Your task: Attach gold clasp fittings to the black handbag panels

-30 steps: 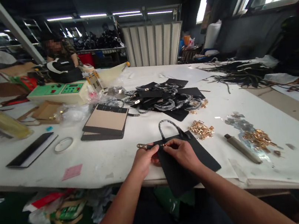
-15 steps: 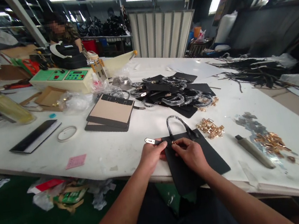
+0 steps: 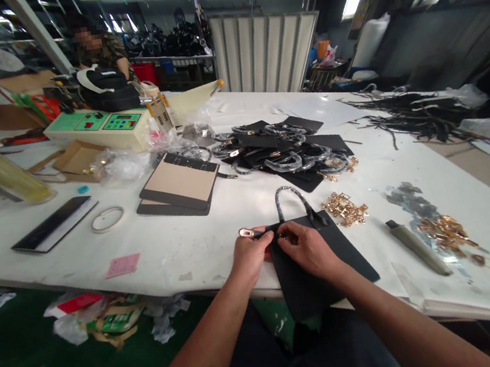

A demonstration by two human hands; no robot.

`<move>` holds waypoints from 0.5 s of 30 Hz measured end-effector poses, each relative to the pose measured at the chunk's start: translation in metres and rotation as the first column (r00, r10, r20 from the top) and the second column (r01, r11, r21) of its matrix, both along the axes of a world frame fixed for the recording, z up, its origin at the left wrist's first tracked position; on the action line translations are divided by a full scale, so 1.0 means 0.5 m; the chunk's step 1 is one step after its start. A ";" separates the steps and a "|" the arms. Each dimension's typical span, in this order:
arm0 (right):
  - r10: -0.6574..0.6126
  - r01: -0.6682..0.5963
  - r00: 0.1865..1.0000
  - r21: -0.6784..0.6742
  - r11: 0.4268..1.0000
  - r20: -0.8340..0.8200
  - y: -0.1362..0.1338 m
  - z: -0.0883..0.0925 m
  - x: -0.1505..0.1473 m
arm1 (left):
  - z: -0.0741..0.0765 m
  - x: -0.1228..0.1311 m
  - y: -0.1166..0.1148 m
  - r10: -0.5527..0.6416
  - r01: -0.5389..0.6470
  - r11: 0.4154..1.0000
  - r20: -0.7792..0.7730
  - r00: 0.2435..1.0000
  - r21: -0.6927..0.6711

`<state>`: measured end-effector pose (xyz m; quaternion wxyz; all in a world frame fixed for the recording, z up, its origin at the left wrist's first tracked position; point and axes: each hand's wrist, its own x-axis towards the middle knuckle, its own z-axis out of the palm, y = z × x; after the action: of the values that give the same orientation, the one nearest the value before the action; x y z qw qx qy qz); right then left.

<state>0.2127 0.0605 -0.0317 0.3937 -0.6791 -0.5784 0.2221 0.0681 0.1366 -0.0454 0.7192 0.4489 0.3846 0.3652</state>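
Note:
A black bag panel [image 3: 329, 256] lies at the table's front edge, its lower part sticking out over it. A plastic-wrapped handle [image 3: 286, 189] arches from its far edge. My left hand [image 3: 251, 256] is closed at the panel's left corner, pinching a short black strap [image 3: 260, 230] whose tip carries a shiny metal plate [image 3: 247, 233]. My right hand [image 3: 307, 248] rests over the panel, thumb and fingers pinched beside the strap. A small gold-coloured metal piece is at its fingertips, mostly hidden now. Gold-coloured metal fittings [image 3: 345, 208] lie in a heap right of the panel.
A grey-green tool handle [image 3: 418, 248] and more gold pieces [image 3: 448, 231] lie to the right. Stacked panels [image 3: 178, 184], a tape roll [image 3: 107, 219] and a pink note [image 3: 122, 265] are left. Handled black panels [image 3: 285, 147] are piled behind. Two people are at far left.
The fingers of my right hand have closed in and shifted slightly left, covering the gold piece. The metal plate on the strap has tilted a little. My left hand stays almost in place.

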 end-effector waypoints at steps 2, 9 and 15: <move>0.022 -0.022 1.000 -0.037 0.999 0.010 0.007 0.005 0.005 | -0.002 0.002 -0.002 0.036 -0.035 0.999 -0.034 0.999 0.030; 0.009 -0.008 1.000 -0.043 0.999 0.015 0.020 -0.006 0.008 | -0.018 0.001 0.001 0.046 -0.026 0.988 -0.127 0.991 0.155; -0.015 0.014 0.962 -0.005 1.000 -0.273 -0.004 -0.016 0.007 | -0.021 -0.002 -0.002 0.012 0.002 0.989 -0.091 0.996 0.151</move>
<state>0.2161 0.0585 -0.0399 0.4702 -0.6467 -0.5132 0.3118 0.0669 0.1355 -0.0558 0.6639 0.5172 0.3895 0.3742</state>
